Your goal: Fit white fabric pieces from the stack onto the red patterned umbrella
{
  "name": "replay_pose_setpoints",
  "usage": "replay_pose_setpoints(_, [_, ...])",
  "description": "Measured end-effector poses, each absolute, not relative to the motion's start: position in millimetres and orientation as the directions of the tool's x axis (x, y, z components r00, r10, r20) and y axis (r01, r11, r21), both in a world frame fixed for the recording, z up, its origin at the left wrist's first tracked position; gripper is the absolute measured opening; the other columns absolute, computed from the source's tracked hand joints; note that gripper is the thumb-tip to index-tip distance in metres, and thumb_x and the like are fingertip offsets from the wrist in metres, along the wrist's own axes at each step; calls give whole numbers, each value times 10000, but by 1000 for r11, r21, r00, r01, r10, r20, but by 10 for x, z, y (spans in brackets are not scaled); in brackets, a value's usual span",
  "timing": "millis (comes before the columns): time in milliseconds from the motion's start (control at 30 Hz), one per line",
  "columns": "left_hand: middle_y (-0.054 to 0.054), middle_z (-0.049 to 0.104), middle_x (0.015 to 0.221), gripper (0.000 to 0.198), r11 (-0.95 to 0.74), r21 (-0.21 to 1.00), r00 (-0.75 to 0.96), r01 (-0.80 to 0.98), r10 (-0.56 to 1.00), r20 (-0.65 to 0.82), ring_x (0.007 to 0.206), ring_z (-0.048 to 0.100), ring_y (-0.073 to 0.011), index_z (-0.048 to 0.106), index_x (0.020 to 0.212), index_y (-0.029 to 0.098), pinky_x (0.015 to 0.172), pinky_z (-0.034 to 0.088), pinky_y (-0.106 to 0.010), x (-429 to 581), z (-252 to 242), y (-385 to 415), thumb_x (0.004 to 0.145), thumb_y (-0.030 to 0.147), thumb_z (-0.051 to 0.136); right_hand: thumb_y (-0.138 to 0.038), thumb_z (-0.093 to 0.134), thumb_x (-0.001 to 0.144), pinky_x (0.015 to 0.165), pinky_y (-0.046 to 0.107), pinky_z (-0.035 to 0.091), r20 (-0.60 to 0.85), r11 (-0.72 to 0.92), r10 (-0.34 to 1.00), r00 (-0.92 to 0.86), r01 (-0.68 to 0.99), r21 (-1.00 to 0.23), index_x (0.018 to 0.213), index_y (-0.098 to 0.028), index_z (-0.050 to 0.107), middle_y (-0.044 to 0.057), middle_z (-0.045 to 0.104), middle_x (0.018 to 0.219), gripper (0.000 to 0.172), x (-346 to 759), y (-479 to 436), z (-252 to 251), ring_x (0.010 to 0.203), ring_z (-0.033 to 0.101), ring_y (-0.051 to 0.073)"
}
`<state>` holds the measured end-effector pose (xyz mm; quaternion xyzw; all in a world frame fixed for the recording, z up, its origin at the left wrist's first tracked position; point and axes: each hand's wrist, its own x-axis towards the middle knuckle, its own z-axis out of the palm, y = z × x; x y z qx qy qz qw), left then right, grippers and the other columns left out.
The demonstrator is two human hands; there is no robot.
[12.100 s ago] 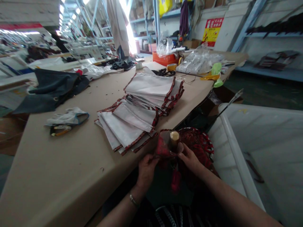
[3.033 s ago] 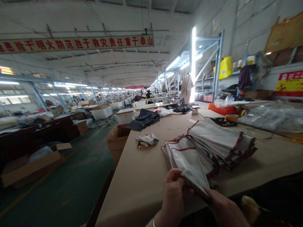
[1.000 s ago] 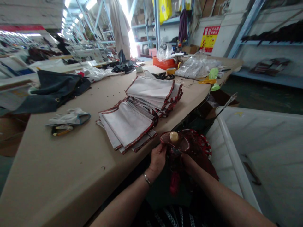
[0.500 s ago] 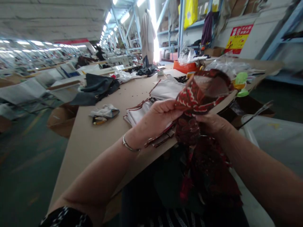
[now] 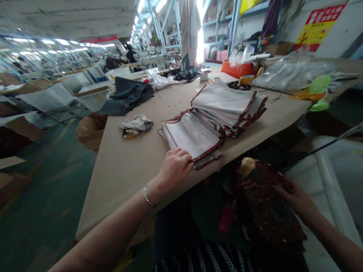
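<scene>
My left hand (image 5: 177, 164), with a bracelet at the wrist, is at the near corner of a stack of pale fabric pieces (image 5: 193, 132) with dark red patterned edges. Its fingers are curled over the corner of the top piece; the thumb is hidden. Down at the right, below the table edge, my right hand (image 5: 296, 198) lies on a pile of dark red patterned fabric (image 5: 263, 204), fingers stretched out over it. A small yellowish rounded thing (image 5: 247, 166) shows at the top of this pile. Behind the first stack, a second stack (image 5: 227, 102) of similar pieces overlaps it.
On the brown table (image 5: 127, 166) lie a whitish glove-like bundle (image 5: 137, 124) and dark grey cloth (image 5: 129, 94). Farther back are an orange container (image 5: 238, 70), a tape roll (image 5: 246, 79) and clear plastic (image 5: 295, 73). Cardboard boxes (image 5: 92, 132) stand left; a white bin (image 5: 337, 162) is at right.
The dark red patterned piece held up between both hands is gone from above the table. My left hand has moved down to the stack, my right hand down to the fabric pile. The view has shifted.
</scene>
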<state>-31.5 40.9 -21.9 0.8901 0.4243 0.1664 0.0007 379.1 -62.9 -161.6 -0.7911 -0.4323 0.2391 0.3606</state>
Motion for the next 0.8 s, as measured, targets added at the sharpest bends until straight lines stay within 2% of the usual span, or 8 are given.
replay_pose_setpoints(67, [-92, 696, 915, 190, -623, 101, 584, 775, 769, 260, 910, 608, -215, 676, 857, 161, 868, 454, -371, -267, -206, 421, 892, 230, 502, -610, 592, 660, 785, 506, 554, -20, -365, 831, 555, 518, -774, 1172, -176, 546, 202, 642, 1152, 673, 3743, -637, -1601, 972, 662, 364])
replay_pose_setpoints(167, [-91, 687, 851, 236, -615, 90, 586, 783, 778, 226, 832, 609, -198, 676, 800, 153, 800, 457, -332, -232, -182, 460, 885, 174, 457, -554, 516, 792, 813, 446, 545, 127, -201, 870, 475, 579, -790, 1137, -236, 572, 124, 663, 1104, 472, 3424, -686, -1270, 957, 662, 295])
replay_pose_setpoints(267, [-85, 672, 774, 227, -575, 108, 547, 811, 810, 210, 749, 602, -189, 669, 734, 154, 735, 455, -314, -218, -163, 477, 827, 123, 465, -381, 507, 886, 791, 341, 538, 320, 192, 944, 76, 663, -723, 949, -261, 632, 47, 685, 935, 184, 2847, -687, -789, 867, 657, 207])
replay_pose_setpoints(333, [-74, 664, 752, 209, -528, 125, 488, 840, 836, 250, 715, 593, -182, 661, 710, 161, 706, 451, -305, -202, -144, 467, 789, 106, 476, -260, 476, 920, 850, 321, 518, 465, 487, 860, -211, 614, -622, 1012, -246, 621, 53, 657, 1005, 173, 2416, -557, -490, 958, 617, 187])
replay_pose_setpoints(400, [-63, 655, 743, 190, -486, 134, 426, 864, 846, 320, 701, 583, -176, 645, 697, 172, 690, 447, -295, -181, -116, 443, 769, 100, 484, -212, 470, 923, 946, 368, 473, 555, 628, 757, -346, 620, -471, 1128, -212, 594, 85, 616, 1107, 239, 2020, -301, -259, 1078, 543, 215])
replay_pose_setpoints(500, [-49, 628, 705, 171, -472, 126, 394, 872, 832, 391, 678, 565, -171, 605, 665, 188, 669, 439, -287, -162, -62, 391, 762, 101, 494, -216, 515, 895, 988, 433, 420, 506, 652, 717, -480, 719, -241, 1168, -152, 592, 131, 586, 1159, 291, 1591, 199, -73, 1132, 473, 281])
replay_pose_setpoints(633, [-47, 609, 696, 148, -448, 90, 380, 889, 834, 399, 694, 562, -183, 564, 654, 196, 667, 433, -294, -227, -6, 296, 751, 105, 497, -160, 462, 889, 858, 417, 448, 300, 570, 794, -528, 819, -67, 1000, -129, 646, 150, 617, 1062, 216, 1455, 687, -24, 1031, 535, 305])
replay_pose_setpoints(800, [-44, 598, 754, 106, -395, 192, 293, 899, 865, 407, 730, 559, -181, 564, 717, 194, 683, 432, -298, -367, -64, 168, 785, 150, 495, -77, 461, 817, 779, 365, 466, 291, 284, 933, -210, 929, -239, 1171, -141, 584, 156, 644, 1097, 380, 1788, 551, 70, 928, 628, 277])
